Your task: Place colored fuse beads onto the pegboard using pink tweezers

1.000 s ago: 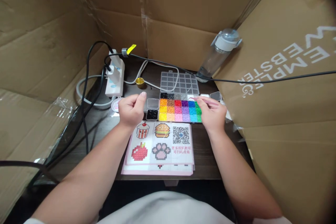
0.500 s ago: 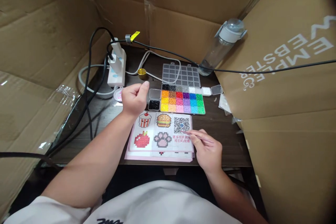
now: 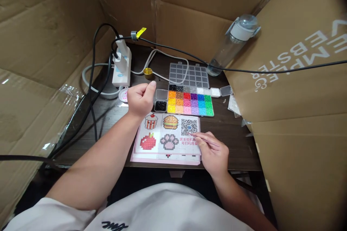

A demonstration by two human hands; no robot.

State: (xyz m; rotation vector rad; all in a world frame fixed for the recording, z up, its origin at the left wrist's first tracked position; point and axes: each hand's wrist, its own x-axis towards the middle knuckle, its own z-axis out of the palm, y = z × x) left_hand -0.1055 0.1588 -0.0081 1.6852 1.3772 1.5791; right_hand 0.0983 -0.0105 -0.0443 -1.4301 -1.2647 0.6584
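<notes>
My right hand [image 3: 215, 153] pinches a pair of thin pink tweezers [image 3: 204, 138], their tip over the printed QR code [image 3: 189, 127] on the pattern sheet [image 3: 159, 151]. That sheet shows pixel pictures of a cupcake, a burger, a red fruit and a paw, under what looks like a clear pegboard. Closed in a fist, thumb uppermost, my left hand [image 3: 141, 98] is raised by the sheet's upper left corner; nothing shows in it. Just right of this fist is a small open box of black beads [image 3: 161, 106]. Beyond the sheet lies a sectioned case of coloured beads [image 3: 190, 100].
The case's clear lid [image 3: 189, 74] lies open behind it, near a gold cup [image 3: 148, 73]. A power strip [image 3: 121, 70] with cables stands at left, a water bottle [image 3: 233, 45] back right. A black cable [image 3: 179, 51] crosses above the table. Cardboard walls [image 3: 187, 21] surround everything.
The view has shifted slightly, so the table things appear a little farther right and up. Both hands keep nearly the same pose, the tweezers still in my right hand.
</notes>
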